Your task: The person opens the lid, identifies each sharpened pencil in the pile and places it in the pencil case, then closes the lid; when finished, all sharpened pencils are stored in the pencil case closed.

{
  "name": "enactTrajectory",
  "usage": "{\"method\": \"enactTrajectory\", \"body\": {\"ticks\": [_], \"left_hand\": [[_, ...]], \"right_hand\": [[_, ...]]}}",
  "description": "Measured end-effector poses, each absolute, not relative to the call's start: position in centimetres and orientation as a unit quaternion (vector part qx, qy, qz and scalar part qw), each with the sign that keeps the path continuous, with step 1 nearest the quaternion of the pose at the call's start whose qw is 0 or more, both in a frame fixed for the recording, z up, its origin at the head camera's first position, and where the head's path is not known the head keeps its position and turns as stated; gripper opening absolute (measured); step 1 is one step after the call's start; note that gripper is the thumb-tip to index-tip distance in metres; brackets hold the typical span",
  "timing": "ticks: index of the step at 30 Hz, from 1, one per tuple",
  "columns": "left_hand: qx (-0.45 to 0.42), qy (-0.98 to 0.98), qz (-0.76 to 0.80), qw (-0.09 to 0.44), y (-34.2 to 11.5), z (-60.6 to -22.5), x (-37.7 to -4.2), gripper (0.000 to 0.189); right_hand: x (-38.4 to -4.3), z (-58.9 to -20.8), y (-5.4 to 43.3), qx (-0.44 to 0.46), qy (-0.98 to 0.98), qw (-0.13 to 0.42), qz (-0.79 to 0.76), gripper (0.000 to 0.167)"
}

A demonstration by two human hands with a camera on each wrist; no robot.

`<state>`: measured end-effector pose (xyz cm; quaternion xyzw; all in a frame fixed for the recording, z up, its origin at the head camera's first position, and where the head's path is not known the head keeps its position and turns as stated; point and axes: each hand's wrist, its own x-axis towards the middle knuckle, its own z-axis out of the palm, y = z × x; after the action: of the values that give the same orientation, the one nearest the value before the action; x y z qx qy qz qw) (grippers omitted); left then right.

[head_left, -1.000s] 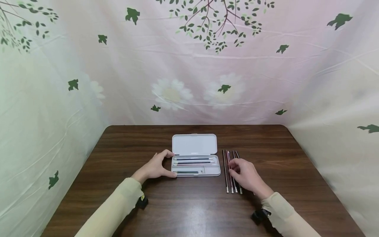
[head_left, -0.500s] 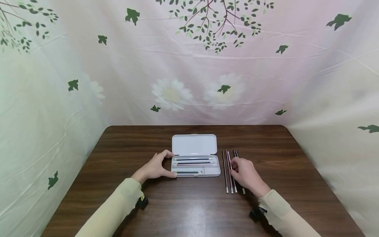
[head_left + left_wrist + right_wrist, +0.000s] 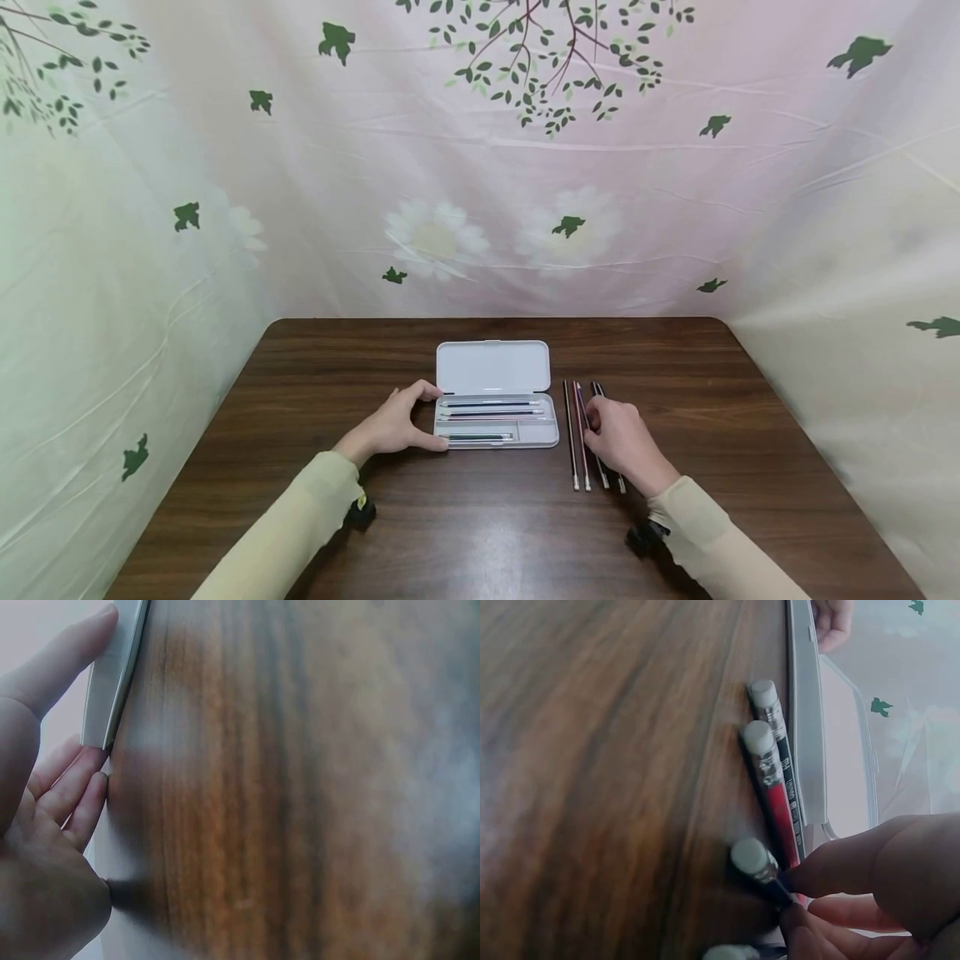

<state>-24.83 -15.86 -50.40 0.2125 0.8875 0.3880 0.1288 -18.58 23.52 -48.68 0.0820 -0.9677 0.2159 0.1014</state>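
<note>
A white pencil case (image 3: pixel 538 431) lies with its lid (image 3: pixel 492 367) raised at the back. Inside are several dark pencils (image 3: pixel 491 413) in the long slot and a shorter green one (image 3: pixel 480 436) in front. My left hand (image 3: pixel 392 423) holds the case's left end between thumb and fingers. To the right of the case, my right hand (image 3: pixel 622 437) pinches a dark pencil (image 3: pixel 751 857) near its white eraser in the right wrist view. Beside it lie a red pencil (image 3: pixel 782 814) and a black one (image 3: pixel 788 769); another eraser end (image 3: pixel 731 952) shows under the hand.
The brown wooden table (image 3: pixel 480 525) carries the case and pencils. A patterned cloth (image 3: pixel 487 167) with leaves and flowers hangs behind it and along both sides. Black wrist cameras (image 3: pixel 362 512) sit at the cuffs.
My right hand has shifted slightly left, its fingers drawing in on the pencil. The eraser ends of the two right-hand pencils have swung to the right. The left hand and the case have stayed put.
</note>
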Motion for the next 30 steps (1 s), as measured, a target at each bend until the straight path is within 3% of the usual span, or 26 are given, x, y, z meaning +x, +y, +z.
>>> {"method": "enactTrajectory", "body": {"ticks": [14, 22, 30], "left_hand": [[0.214, 0.887, 0.389, 0.129, -15.9, -50.5, -24.9, 0.080], [0.216, 0.886, 0.390, 0.126, -15.9, -50.2, -24.8, 0.079], [0.211, 0.887, 0.390, 0.131, -15.9, -50.2, -24.7, 0.079]], "right_hand": [[-18.7, -48.2, 23.0, 0.042, -0.974, 0.072, 0.209, 0.021], [-18.6, -47.6, 23.2, 0.030, -0.973, 0.084, 0.212, 0.026], [-18.4, -47.0, 22.9, 0.038, -0.971, 0.098, 0.215, 0.015]]}}
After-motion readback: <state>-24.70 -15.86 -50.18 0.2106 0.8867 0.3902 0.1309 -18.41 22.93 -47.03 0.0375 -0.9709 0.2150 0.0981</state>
